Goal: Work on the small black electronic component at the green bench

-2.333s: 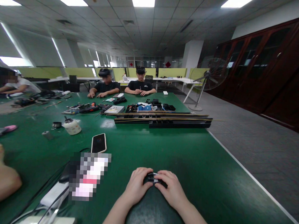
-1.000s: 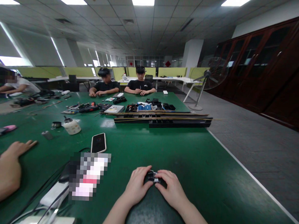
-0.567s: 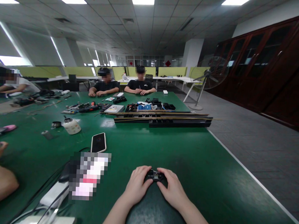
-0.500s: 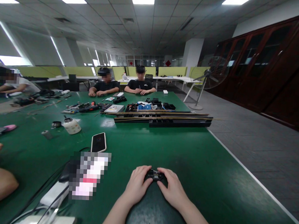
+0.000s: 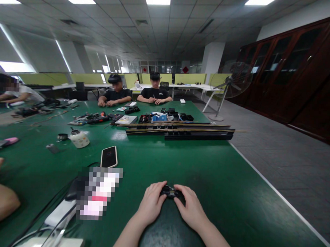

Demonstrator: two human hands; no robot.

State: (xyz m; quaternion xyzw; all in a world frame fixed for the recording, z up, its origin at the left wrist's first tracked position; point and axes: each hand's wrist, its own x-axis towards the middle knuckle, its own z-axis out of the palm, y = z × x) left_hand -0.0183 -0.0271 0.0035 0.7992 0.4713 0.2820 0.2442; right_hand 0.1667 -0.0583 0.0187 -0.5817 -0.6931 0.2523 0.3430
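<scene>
Between my hands is a small black device (image 5: 171, 192) with a lighter patch at its middle, too small to name. My left hand (image 5: 152, 202) grips its left end, thumb on the near side and fingers on the far side. On the right end, my right hand (image 5: 190, 205) has the same kind of grip. The device is low over the green table (image 5: 206, 169) or resting on it; I cannot tell which. Its two ends are partly hidden by my fingers.
Left of my hands lie a phone (image 5: 109, 157), a white power strip (image 5: 59, 211) with cables, and a blurred-out item. Long black rails (image 5: 200, 135) with thin rods cross the table farther off. Another person's arm (image 5: 0, 200) rests at the left. Two people sit across.
My left thumb has shifted slightly up and left along the device's near side. Both hands keep their hold, and the device stays nearly in place.
</scene>
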